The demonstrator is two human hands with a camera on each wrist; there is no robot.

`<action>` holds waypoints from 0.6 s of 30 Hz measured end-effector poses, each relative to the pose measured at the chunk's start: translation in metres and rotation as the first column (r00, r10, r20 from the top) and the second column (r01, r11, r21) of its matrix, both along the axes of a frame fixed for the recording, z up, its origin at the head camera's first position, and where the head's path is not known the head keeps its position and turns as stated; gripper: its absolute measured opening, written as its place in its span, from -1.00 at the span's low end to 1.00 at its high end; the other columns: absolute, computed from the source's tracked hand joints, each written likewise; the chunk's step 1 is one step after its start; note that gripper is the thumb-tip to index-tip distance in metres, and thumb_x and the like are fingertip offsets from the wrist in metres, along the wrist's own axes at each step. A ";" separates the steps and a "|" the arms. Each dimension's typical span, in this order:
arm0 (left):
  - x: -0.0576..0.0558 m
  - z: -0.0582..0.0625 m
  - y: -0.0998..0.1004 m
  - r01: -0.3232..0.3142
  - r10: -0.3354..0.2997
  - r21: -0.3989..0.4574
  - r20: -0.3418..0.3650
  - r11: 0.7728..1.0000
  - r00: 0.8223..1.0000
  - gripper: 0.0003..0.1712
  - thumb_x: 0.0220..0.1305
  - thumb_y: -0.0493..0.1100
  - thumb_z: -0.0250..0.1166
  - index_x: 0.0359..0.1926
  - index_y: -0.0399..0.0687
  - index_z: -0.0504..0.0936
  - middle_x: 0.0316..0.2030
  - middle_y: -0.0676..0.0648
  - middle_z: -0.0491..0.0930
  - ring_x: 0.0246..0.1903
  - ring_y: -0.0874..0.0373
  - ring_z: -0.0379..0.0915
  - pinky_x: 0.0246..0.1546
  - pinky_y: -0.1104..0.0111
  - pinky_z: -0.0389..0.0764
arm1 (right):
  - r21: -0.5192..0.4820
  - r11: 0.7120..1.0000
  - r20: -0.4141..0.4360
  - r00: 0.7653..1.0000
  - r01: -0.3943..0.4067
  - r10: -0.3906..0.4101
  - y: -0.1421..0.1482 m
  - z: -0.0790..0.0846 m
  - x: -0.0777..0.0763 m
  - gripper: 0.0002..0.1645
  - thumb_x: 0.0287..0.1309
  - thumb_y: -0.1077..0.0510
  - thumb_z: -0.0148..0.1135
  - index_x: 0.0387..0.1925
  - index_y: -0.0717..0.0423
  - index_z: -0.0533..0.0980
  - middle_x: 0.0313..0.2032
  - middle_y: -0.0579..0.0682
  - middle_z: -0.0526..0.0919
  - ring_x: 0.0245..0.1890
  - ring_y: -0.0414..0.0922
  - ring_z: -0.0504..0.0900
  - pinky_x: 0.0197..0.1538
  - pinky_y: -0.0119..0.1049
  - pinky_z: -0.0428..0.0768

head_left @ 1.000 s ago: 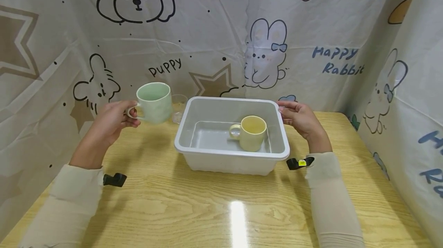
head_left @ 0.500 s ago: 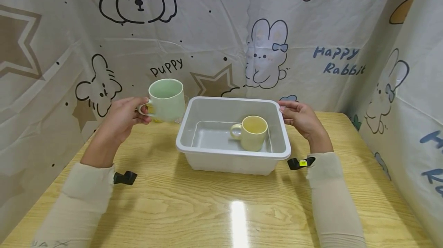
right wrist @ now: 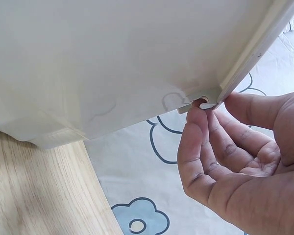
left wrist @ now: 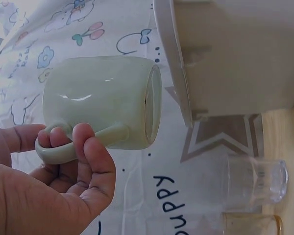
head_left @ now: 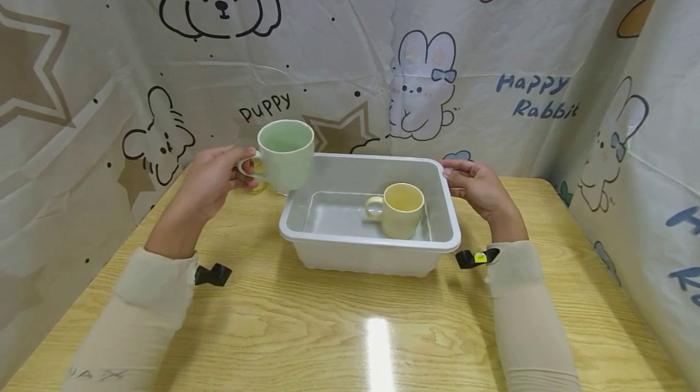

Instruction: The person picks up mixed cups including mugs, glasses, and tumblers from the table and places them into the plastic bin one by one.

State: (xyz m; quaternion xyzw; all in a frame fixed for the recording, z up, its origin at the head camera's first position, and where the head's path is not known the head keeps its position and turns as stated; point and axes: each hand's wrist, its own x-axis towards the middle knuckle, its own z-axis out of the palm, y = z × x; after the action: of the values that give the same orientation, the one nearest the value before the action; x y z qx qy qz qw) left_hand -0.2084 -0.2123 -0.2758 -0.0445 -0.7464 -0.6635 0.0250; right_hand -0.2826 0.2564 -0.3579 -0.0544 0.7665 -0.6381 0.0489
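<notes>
My left hand (head_left: 213, 179) holds a pale green mug (head_left: 287, 158) by its handle, fingers curled through and around it. The mug is upright in the air, overlapping the far left corner of a light grey plastic bin (head_left: 369, 244). Inside the bin, toward its right side, stands a yellow mug (head_left: 401, 216) with its handle turned left. My right hand (head_left: 478, 188) pinches the bin's rim at the far right corner; the right wrist view shows thumb and fingertips (right wrist: 198, 117) at the rim's underside.
A clear glass (left wrist: 255, 181) and an amber-tinted glass (left wrist: 250, 224) stand on the wooden table (head_left: 306, 331) behind the bin's left end, mostly hidden by the green mug in the head view. A printed curtain (head_left: 339, 51) encloses the table's back and sides.
My left hand has carried the green mug rightward and slightly up, from beside the bin to over its far left corner. The right hand keeps its hold on the rim.
</notes>
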 end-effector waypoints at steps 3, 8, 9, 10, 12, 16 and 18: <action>-0.002 0.002 0.007 0.019 -0.019 -0.009 -0.004 1.000 1.000 -0.67 0.50 -0.10 0.18 -0.41 -0.18 0.62 -0.41 -0.08 0.47 -0.47 0.12 0.56 -0.31 0.36 0.68 | 0.001 1.000 -0.005 1.000 0.005 -0.005 0.000 -0.001 0.000 -0.42 0.49 0.10 0.17 0.38 0.31 0.38 0.06 -0.02 0.62 -0.11 -0.19 0.66 -0.03 -0.37 0.67; -0.006 0.004 0.019 0.063 -0.064 -0.055 -0.029 0.997 0.998 -0.65 0.53 -0.11 0.15 -0.35 -0.28 0.57 -0.37 -0.12 0.45 -0.44 0.09 0.55 -0.27 0.32 0.68 | 0.009 1.000 -0.011 1.000 0.012 -0.011 0.001 -0.002 -0.001 -0.44 0.50 0.11 0.16 0.38 0.32 0.38 0.03 -0.04 0.63 -0.11 -0.19 0.65 -0.04 -0.37 0.67; -0.007 0.004 0.021 0.070 -0.072 -0.066 -0.030 0.995 0.997 -0.66 0.53 -0.10 0.14 -0.34 -0.29 0.57 -0.37 -0.12 0.45 -0.44 0.09 0.55 -0.26 0.31 0.68 | 0.012 1.000 -0.013 1.000 0.010 -0.010 0.001 -0.002 -0.001 -0.44 0.50 0.11 0.16 0.38 0.32 0.38 0.03 -0.04 0.62 -0.10 -0.19 0.65 -0.04 -0.37 0.67; -0.007 0.005 0.023 0.077 -0.079 -0.076 -0.033 0.994 0.996 -0.66 0.53 -0.10 0.14 -0.33 -0.29 0.57 -0.37 -0.13 0.46 -0.45 0.09 0.56 -0.25 0.31 0.68 | 0.014 1.000 -0.014 1.000 0.010 -0.010 0.001 -0.002 -0.001 -0.44 0.50 0.11 0.16 0.38 0.32 0.38 0.04 -0.03 0.62 -0.10 -0.18 0.65 -0.04 -0.36 0.67; -0.008 0.005 0.028 0.093 -0.096 -0.083 -0.031 0.992 0.995 -0.67 0.53 -0.11 0.14 -0.34 -0.26 0.57 -0.38 -0.12 0.46 -0.46 0.08 0.56 -0.25 0.29 0.68 | 0.018 1.000 -0.016 1.000 0.009 -0.009 0.001 -0.001 -0.001 -0.44 0.50 0.11 0.16 0.38 0.31 0.39 0.07 0.00 0.61 -0.09 -0.18 0.65 -0.04 -0.36 0.67; -0.009 0.006 0.038 0.125 -0.127 -0.081 -0.018 0.989 0.992 -0.68 0.52 -0.14 0.13 -0.36 -0.25 0.58 -0.42 -0.11 0.47 -0.49 0.09 0.57 -0.28 0.27 0.68 | 0.021 1.000 -0.014 1.000 0.009 -0.009 0.001 -0.001 -0.001 -0.44 0.50 0.11 0.15 0.38 0.31 0.38 0.10 0.03 0.59 -0.09 -0.18 0.64 -0.03 -0.36 0.67; -0.010 0.006 0.042 0.135 -0.136 -0.080 -0.004 0.988 0.991 -0.68 0.52 -0.14 0.13 -0.36 -0.25 0.58 -0.43 -0.11 0.47 -0.50 0.09 0.57 -0.29 0.28 0.68 | 0.021 1.000 -0.010 1.000 0.009 -0.009 0.001 -0.001 -0.001 -0.43 0.50 0.10 0.16 0.38 0.31 0.38 0.10 0.03 0.59 -0.10 -0.17 0.64 -0.03 -0.36 0.67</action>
State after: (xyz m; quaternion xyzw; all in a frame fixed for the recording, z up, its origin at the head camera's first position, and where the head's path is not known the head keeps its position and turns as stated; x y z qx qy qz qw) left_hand -0.2179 -0.1703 -0.2694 -0.0994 -0.7675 -0.6331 -0.0183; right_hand -0.2833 0.2571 -0.3586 -0.0537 0.7737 -0.6298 0.0427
